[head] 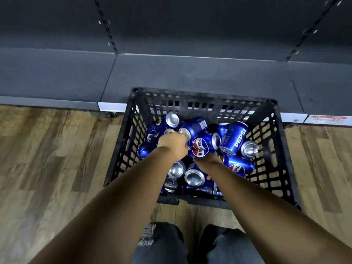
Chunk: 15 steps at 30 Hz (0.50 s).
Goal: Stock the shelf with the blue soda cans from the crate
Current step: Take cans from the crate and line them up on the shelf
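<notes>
left hand (172,144): in crate (122,149), fingers hidden, grasp cannot tell | right hand (208,162): fingers around blue can (201,152) | shelf (190,73): 12 o'clock of crate

I see wood-plank floor (57,159) on both sides; a red-and-white price label (328,119) near right edge; grey trouser legs (194,248) at bottom.

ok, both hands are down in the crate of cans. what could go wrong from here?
1. The Pepsi cans lie jumbled at all angles in the black crate, so lifting one may shift or roll its neighbours.
2. The left hand and right hand work close together, so they might collide or fumble.
3. The shelf sits low, so a dropped can could dent.
</notes>
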Available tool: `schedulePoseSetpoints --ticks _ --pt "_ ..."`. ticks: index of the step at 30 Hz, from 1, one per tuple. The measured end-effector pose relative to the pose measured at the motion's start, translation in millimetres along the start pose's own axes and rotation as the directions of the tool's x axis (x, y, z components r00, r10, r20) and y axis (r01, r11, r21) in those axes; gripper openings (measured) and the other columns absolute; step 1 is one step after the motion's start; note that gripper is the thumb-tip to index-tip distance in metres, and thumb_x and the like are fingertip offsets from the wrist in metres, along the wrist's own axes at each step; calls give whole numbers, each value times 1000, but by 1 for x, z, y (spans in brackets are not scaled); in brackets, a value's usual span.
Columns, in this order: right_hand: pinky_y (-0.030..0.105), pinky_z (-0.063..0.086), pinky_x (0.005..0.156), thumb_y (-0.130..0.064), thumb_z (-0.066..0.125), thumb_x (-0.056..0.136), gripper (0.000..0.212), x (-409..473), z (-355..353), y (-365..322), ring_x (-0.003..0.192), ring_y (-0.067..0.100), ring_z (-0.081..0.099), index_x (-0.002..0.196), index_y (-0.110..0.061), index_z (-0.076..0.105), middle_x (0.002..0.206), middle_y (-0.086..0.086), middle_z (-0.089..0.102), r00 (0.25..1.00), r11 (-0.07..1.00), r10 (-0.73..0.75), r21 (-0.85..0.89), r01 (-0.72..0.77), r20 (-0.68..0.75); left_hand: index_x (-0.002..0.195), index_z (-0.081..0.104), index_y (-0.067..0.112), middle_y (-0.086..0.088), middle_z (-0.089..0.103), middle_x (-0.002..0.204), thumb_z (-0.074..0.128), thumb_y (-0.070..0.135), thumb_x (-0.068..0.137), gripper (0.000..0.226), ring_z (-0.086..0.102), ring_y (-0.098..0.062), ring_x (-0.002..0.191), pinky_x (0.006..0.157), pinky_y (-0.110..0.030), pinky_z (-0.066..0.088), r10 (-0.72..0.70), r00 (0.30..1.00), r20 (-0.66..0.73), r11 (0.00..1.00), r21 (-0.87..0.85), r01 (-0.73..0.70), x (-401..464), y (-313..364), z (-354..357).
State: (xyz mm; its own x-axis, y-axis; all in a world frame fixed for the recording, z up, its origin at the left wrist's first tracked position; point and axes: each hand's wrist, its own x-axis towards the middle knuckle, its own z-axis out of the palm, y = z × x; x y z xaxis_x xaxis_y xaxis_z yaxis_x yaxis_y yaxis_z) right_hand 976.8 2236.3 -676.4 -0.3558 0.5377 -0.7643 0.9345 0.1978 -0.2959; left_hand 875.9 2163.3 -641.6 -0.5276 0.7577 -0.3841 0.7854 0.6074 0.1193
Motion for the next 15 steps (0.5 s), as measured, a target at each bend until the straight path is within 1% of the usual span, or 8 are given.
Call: schedulePoseSetpoints --ticks 2,4,7,10,12,13,14,15 --pt "34 50 84 -51 47 92 46 1 6 0 108 33 61 107 -9 58 110 13 61 999 999 19 30 -19 30 113 57 9 -11 58 113 41 22 96 27 55 -29 102 71 -31 39 -10 1000 9 1000 -9 10 1 -4 5" --pt "37 48 94 -53 42 95 54 3 13 1 115 32 56 117 -6 57 124 17 57 998 1000 1 -23 0 61 113 58 9 -11 58 113 41 22 96 27 56 -28 99 70 -31 39 -20 1000 24 1000 -18 20 4 -9 10" --pt "33 40 100 -64 39 90 76 2 23 2 129 30 43 139 -5 37 141 16 42 993 996 37 -85 -28 112 111 57 10 -10 59 111 42 23 96 25 56 -27 98 70 -30 39 -35 997 70 999 -33 37 6 -15 18" --pt "29 39 97 -58 56 86 90 1 25 4 130 29 42 142 5 24 141 19 39 993 996 87 6 -88 83 109 58 10 -10 60 110 43 23 95 24 56 -27 99 71 -30 39 -52 992 115 998 -39 56 6 -19 27" --pt "27 43 89 -52 60 86 83 1 26 5 117 25 53 138 5 30 129 17 49 997 997 66 42 -69 50 109 57 10 -10 59 111 43 24 96 25 56 -26 99 71 -30 40 -52 986 161 996 -57 62 8 -22 33" --pt "26 45 79 -50 62 86 77 4 28 5 99 20 59 135 4 36 114 14 56 998 996 52 67 -55 45 110 57 9 -10 59 112 43 25 96 26 56 -27 100 73 -31 41 -49 980 192 996 -65 63 9 -23 36" --pt "25 45 71 -47 64 85 73 7 31 6 81 15 58 132 3 40 102 11 58 997 993 52 107 -58 53 111 57 9 -11 58 114 44 26 96 26 55 -27 102 75 -32 42 -48 974 222 996 -66 64 10 -25 40" --pt "24 44 69 -45 66 84 71 5 33 5 75 12 55 131 2 41 101 11 58 997 990 48 131 -56 68 112 57 8 -11 58 116 44 26 96 28 55 -28 104 78 -33 43 -49 967 249 996 -62 66 10 -27 43"
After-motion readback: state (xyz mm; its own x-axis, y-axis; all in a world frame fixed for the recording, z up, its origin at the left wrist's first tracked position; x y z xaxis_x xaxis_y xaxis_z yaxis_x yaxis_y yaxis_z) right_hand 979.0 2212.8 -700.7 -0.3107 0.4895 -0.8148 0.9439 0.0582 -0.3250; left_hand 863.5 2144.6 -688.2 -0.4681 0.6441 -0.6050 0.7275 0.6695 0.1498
